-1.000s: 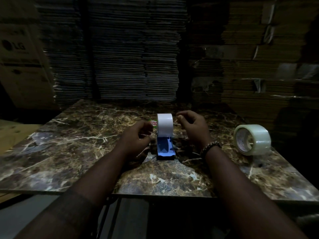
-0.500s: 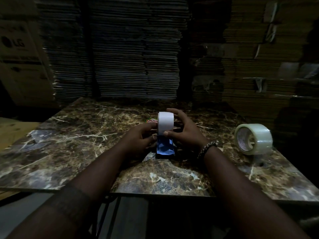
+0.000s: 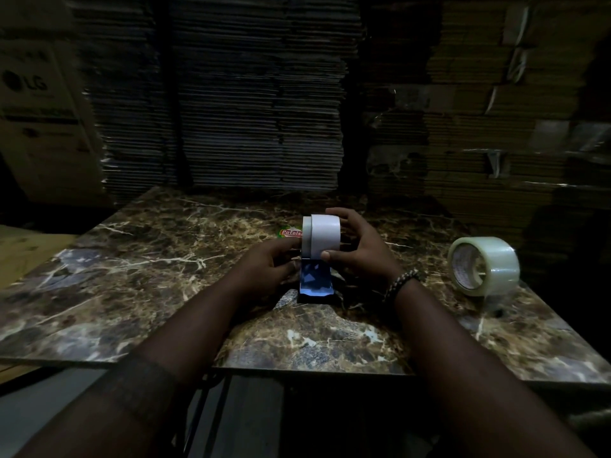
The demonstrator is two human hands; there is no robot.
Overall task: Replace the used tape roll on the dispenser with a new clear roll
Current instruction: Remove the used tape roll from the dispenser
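A blue tape dispenser (image 3: pixel 314 280) stands in the middle of the marble table (image 3: pixel 132 276). The used white roll (image 3: pixel 325 236) sits on its top, shifted a little to the right so a grey hub edge shows on its left. My right hand (image 3: pixel 358 251) wraps the roll from the right, thumb on its front and fingers over the top. My left hand (image 3: pixel 269 264) presses against the dispenser's left side below the roll. A new clear roll (image 3: pixel 484 266) stands on edge at the table's right side, apart from both hands.
A red and green sticker (image 3: pixel 291 233) lies on the table behind the dispenser. Stacks of flat cardboard (image 3: pixel 258 110) rise behind the table, with a printed carton (image 3: pixel 39 120) at the left. The table's near edge (image 3: pixel 314 370) runs below my forearms.
My right hand has closed around the white roll from the right. The roll has slid slightly rightward off its hub. My left hand has stayed against the dispenser.
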